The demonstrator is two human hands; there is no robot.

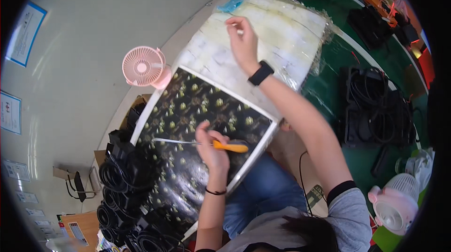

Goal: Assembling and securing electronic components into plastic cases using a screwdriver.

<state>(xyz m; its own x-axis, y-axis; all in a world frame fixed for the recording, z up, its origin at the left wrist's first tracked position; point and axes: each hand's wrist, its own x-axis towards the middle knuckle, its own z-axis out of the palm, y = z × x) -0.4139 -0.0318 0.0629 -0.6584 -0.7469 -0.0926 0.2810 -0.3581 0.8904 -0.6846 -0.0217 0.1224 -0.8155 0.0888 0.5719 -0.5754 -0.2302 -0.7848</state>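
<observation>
My left hand (213, 151), with a thin black band at its wrist, is closed around a screwdriver (231, 147). Its orange handle points right, and the thin metal shaft reaches left over the dark patterned table top (188, 106). Farther off, my right hand (244, 45) is raised above the pale marbled sheet (218, 41); a black watch sits on that wrist. The fingers of this hand are curled in. A small whitish spot shows between them, too small to name.
Black cables and adapters (122, 172) are heaped along the table's left edge. A pink fan (143, 66) stands at the far left corner. On the green surface (329, 92) at the right lie a black tray of cables (376, 106) and another pink fan (394, 205). Blue plastic (231, 4) lies at the back.
</observation>
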